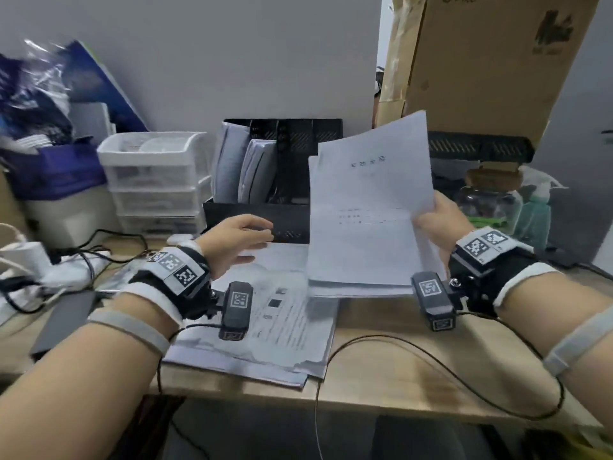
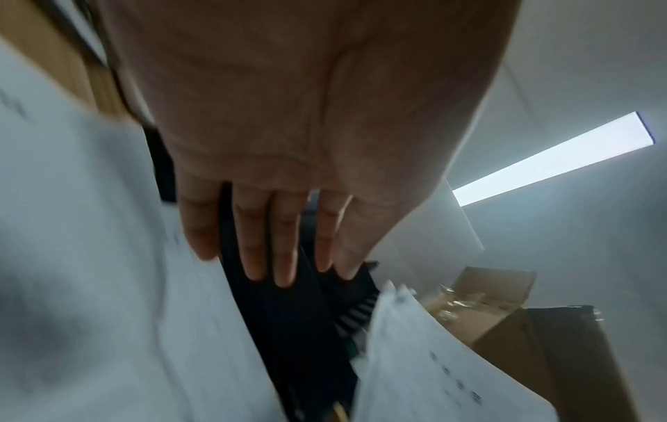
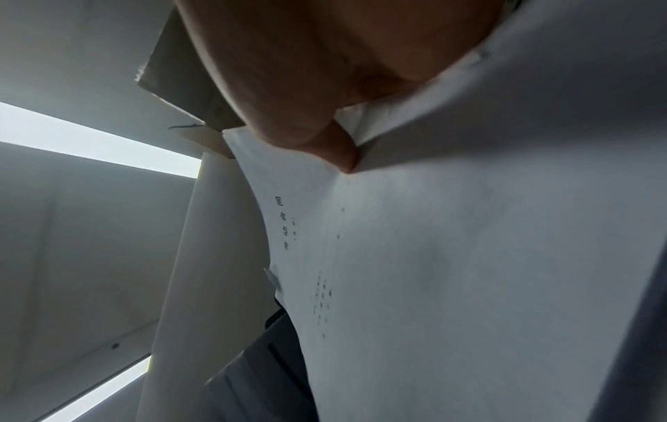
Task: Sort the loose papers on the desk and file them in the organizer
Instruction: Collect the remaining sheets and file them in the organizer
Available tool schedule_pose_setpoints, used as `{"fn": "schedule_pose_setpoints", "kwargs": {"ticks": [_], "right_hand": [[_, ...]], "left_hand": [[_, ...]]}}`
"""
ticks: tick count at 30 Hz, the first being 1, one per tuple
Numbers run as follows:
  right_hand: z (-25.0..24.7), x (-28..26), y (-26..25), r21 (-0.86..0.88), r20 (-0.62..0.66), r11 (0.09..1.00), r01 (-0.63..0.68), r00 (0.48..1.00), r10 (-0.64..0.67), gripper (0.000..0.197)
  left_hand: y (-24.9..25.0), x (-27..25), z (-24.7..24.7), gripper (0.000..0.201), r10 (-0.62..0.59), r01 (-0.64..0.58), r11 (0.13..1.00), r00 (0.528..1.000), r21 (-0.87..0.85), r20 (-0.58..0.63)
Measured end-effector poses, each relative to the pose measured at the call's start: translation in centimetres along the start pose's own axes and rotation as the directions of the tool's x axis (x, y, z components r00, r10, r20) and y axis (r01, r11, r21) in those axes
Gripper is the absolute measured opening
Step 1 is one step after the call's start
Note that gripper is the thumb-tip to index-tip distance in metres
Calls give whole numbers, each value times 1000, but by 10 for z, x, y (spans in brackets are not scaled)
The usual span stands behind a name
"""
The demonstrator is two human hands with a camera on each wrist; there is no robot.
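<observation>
A: From the head view, what matters?
B: The right hand (image 1: 438, 217) pinches the sheaf of papers (image 1: 368, 214) upright before the organizer (image 1: 292, 167); square its edges, then lower it into a free slot.
A: Left wrist?
B: The left hand (image 2: 288, 142) has straight fingers (image 2: 285, 242), holding nothing.
A: Right wrist?
B: The thumb presses the sheaf's edge.

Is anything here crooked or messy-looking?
Yes. The pile of papers on the desk is fanned out unevenly, its corners overhanging the front edge. The sheets in the right hand are also misaligned.
</observation>
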State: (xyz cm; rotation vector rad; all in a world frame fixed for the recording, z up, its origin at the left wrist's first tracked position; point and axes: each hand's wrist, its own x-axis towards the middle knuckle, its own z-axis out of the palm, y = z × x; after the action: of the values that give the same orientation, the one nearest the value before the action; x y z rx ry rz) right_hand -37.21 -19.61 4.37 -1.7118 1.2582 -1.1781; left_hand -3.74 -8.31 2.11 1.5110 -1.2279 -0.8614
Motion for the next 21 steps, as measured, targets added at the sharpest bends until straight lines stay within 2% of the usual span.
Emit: {"fn": "schedule_pose_setpoints", "kwargs": {"ticks": [2,4,5,7,9,11,14,16,18,21], "right_hand": [[5,11,7,46,-18,999,-14,1000,15,51],[11,17,15,87,5,996,-17,1000,16,50],[17,21,20,97,33,995,-28,999,25,50],[27,33,30,95,83,994,-53,996,45,50],[39,44,39,118,120,991,-59,992,44,52],[51,54,48,127,134,990,-58,990,41,50],[63,56,50,96,163,994,-60,986,44,26],[66,61,55,55,158,996,-65,986,55,21],[66,69,67,61,152,995,-79,986,69,25],[59,93,98,69,143,992,-109,985,98,56]], "left_hand": [[-12,-6,-30,24,-47,75,965,992,253,-116],[-20,-12,-51,32,-114,157,820,987,551,-112],[-24,-16,-60,37,-169,197,737,980,646,-106],[-34,-20,-74,49,-286,284,634,950,719,-123],[-43,-23,-83,62,-364,354,573,918,739,-158],[-52,-22,-85,70,-359,387,568,911,726,-205],[-55,-21,-77,78,-370,427,495,892,757,-261],[-53,-21,-70,54,-385,419,467,889,779,-247],[-53,-18,-66,27,-387,402,537,899,741,-208],[-48,-21,-59,19,-401,388,605,903,695,-156]]}}
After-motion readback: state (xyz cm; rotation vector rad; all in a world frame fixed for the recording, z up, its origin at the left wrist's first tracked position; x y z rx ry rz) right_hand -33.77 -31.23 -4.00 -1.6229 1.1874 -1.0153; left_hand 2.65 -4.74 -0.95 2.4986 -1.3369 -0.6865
